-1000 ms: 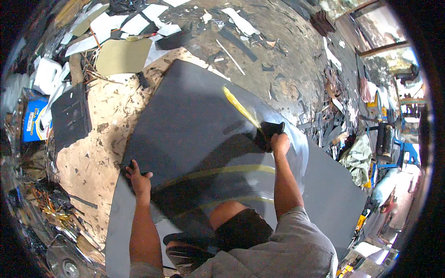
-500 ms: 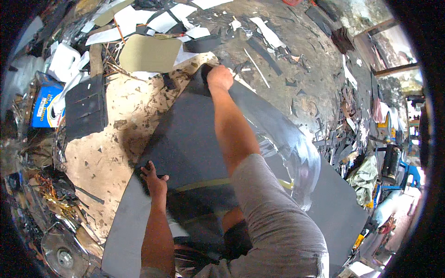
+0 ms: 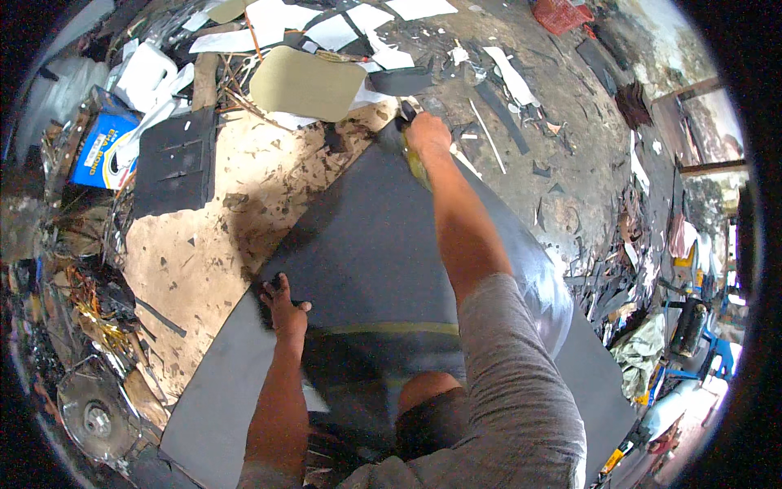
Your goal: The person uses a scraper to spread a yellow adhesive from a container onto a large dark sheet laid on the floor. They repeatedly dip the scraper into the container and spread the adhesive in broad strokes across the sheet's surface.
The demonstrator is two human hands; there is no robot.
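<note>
A large dark grey sheet (image 3: 358,244) lies flat on the floor in front of me, over a brown board (image 3: 220,220). My left hand (image 3: 283,306) presses flat on the sheet's left edge with the fingers spread. My right hand (image 3: 425,134) is stretched far forward to the sheet's far corner, closed around a small dark tool (image 3: 406,112) held against the edge. A yellowish strip (image 3: 383,328) runs across the sheet near my knee.
A beige rounded panel (image 3: 308,81) and white offcuts (image 3: 350,28) lie beyond the sheet. A black tray (image 3: 175,159) and a blue box (image 3: 102,151) sit at the left among tangled scraps. Dark strips litter the floor to the right.
My right hand has travelled from the sheet's right side up to its far corner. My left hand has stayed on the left edge, and the view has tilted forward.
</note>
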